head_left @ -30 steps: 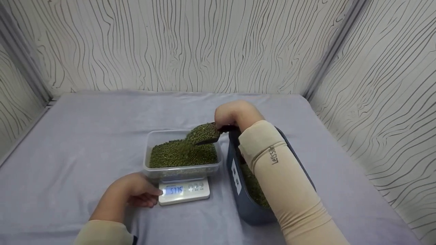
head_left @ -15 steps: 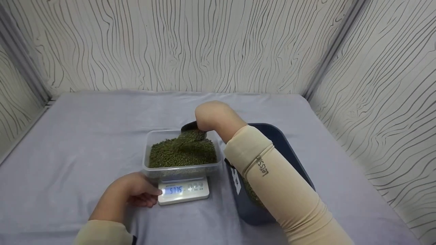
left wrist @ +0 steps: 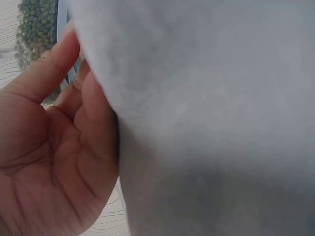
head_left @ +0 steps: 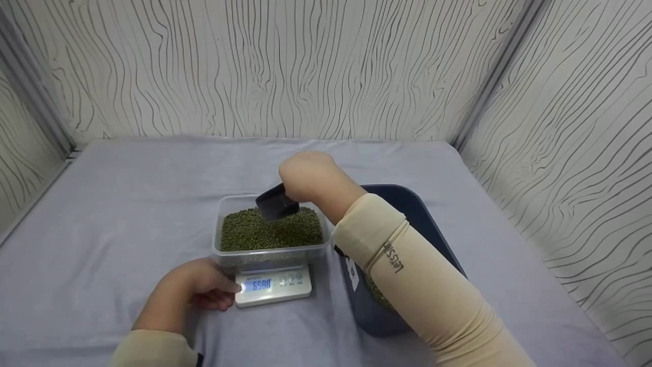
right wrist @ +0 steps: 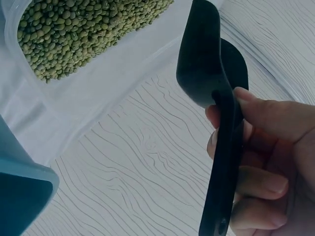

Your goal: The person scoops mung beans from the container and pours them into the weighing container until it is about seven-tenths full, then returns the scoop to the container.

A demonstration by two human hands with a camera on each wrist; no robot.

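Observation:
My right hand (head_left: 313,176) grips the handle of a black scoop (head_left: 276,203), tipped over a clear plastic container (head_left: 271,255) of green mung beans (head_left: 254,232). In the right wrist view the scoop (right wrist: 199,59) looks empty, with fingers and thumb round its handle. The container stands on a white kitchen scale (head_left: 295,290), its lit display reading digits like 6588. My left hand (head_left: 204,285) pinches the scale's left end, thumb beside the display and the other fingers curled below. Grey cloth covers much of the left wrist view around the left hand (left wrist: 54,147).
A dark blue bin (head_left: 392,199) with more mung beans stands right of the scale, partly hidden under the right sleeve (head_left: 407,270). A grey-lilac cloth (head_left: 127,204) covers the table. Wood-grain patterned panels (head_left: 254,66) enclose the back and sides.
The right hand has moved left from the bin side over the container and turned the scoop, pouring its beans out. The display has risen from about 5775 to 6588. The left hand has stayed put.

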